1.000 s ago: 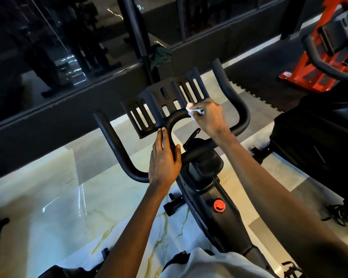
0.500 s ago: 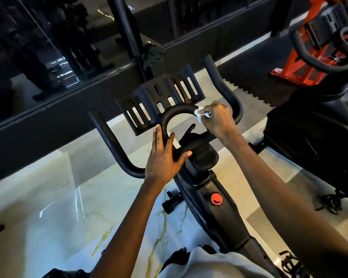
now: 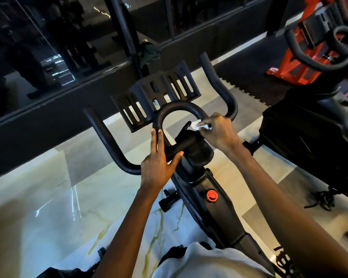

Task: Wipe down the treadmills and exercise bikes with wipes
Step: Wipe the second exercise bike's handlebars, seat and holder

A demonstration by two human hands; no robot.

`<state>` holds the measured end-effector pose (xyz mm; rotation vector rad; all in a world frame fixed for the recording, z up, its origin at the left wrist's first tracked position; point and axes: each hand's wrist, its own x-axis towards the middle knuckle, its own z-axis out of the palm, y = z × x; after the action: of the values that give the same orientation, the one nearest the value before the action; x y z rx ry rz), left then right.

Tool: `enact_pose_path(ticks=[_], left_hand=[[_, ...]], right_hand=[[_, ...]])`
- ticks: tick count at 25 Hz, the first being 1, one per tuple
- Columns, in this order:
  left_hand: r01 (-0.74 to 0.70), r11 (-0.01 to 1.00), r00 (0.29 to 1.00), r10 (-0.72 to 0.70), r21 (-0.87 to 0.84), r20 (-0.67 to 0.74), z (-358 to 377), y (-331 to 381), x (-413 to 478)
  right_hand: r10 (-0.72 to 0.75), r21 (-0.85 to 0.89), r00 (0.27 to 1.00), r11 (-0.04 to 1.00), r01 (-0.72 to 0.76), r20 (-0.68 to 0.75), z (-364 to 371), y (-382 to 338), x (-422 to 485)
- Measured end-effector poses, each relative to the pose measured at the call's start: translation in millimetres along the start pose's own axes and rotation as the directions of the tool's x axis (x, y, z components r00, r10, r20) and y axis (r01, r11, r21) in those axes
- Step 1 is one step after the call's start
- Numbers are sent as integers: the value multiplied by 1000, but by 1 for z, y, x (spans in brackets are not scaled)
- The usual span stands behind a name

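Here, right hand pinches wipe (white) against handlebar; left hand — flat — rests there.

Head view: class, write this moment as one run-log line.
step: wiping | right hand: pinches small white crumpled wipe at black curved handlebar loop | left hand: rests on loop, fingers straight

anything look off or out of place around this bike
One thing: a dark green cloth sits bunched against the black post on the window ledge behind the bike, looking left behind. No spill or damage shows on the bike itself.
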<state>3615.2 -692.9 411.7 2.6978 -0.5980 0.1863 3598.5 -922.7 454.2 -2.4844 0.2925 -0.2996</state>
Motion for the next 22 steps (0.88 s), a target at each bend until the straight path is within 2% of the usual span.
enact_pose_path(ticks=[4,6,9,12,15,18,22], left_hand=[[3,999,998,0,-49,56,-6,-2,1],[8,996,995,1,-90,98,-9,-7,1],[26,993,990,-10,-113,140,-13,-17,-1],[19,996,989,-6,-86,146,-14,-22,-1],[24,996,989,-10,-89,147,-15,-21,-1],[10,994,992,4,-105,127,-15,-22,-2],[-6,990,993,22,-138,116,-14,-26,-1]], right_hand=[[93,69,993,994,-88,-74,-9,9,0],[122,105,990,988,-115,-67,-5,-4,-11],[28,141,998,989,-35,50,15,-40,-25],[-90,65,990,994,83,112,28,-64,-29],[-81,29,990,997,78,113,17,-59,-21],[35,-19,993,999,-33,112,14,-50,-4],[-113,14,955,993,113,274,30,-77,-10]])
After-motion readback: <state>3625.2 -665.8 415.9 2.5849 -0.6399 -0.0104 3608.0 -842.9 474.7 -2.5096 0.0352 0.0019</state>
